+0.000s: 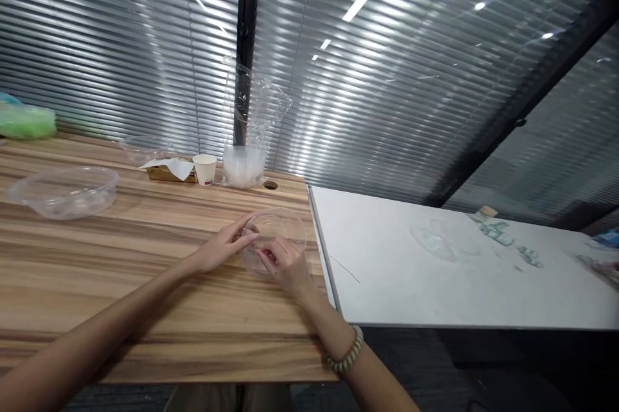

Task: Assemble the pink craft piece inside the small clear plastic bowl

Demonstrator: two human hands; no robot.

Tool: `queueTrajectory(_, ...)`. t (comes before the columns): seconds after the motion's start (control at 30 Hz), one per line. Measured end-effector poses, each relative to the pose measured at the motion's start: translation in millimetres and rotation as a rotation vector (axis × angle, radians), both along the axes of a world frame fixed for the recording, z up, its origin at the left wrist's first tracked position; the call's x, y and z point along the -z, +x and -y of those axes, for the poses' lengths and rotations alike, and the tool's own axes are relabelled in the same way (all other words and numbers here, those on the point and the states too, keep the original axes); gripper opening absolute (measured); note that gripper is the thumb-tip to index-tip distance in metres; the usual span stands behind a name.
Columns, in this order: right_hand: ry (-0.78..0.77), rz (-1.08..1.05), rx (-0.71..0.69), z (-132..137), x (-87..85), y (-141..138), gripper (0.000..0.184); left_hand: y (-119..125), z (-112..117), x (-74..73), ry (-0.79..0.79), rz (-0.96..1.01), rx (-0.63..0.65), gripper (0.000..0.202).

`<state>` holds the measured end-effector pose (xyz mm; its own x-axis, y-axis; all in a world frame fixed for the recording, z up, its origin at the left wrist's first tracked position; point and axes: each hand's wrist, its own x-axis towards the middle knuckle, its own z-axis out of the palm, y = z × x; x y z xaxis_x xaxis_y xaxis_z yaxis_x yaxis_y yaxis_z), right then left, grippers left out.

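A small clear plastic bowl (280, 231) rests on the wooden table (97, 270) near its right edge. My left hand (225, 247) grips the bowl's left rim with its fingers curled round it. My right hand (285, 265), with a bead bracelet (345, 351) on the wrist, pinches the near rim of the same bowl. Both hands are closed on it.
A larger clear bowl (65, 191) sits at the far left. At the back stand a paper cup (205, 169), a brown tray with paper (167, 170) and a plastic bag of stacked bowls (244, 141). A white table (435, 283) adjoins on the right, holding clear lids (440, 241) and small items.
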<state>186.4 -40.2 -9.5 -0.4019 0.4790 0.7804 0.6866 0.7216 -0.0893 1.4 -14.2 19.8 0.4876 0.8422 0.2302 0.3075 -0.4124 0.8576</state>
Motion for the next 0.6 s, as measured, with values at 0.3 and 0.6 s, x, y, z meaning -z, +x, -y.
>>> queueTrajectory(0.3, -0.031, 0.042, -0.001, -1.4, 2.8, 0.8, 0.022, -0.1, 0.8, 0.5, -0.027, 0.000, 0.000, 0.060)
queueTrajectory(0.6, -0.027, 0.071, 0.008, -1.3, 2.8, 0.8, 0.024, -0.5, 1.1, 0.9, 0.016, -0.005, 0.012, 0.056)
